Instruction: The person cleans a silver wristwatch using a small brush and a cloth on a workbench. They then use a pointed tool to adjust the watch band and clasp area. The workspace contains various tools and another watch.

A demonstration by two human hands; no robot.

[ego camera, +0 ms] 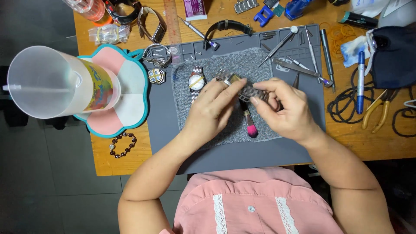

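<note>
A wooden table (pixel 130 164) is carrying everything here. A grey mat (pixel 242 156) is lying across its middle, running past the near edge. Left of the mat a flower-shaped coaster (pixel 132 93) is sitting flat, with a bead bracelet (pixel 123 145) lying just beside it nearer the edge. Along the far side a ruler (pixel 172 21) and a black strap (pixel 227 27) are resting on the wood. To the right of the mat, a blue pen (pixel 360 82) is lying over a black cord (pixel 342 106), and yellow-handled pliers (pixel 378 108) are sitting near them. Orange rubber bands (pixel 340 32) are lying at the far right.
</note>
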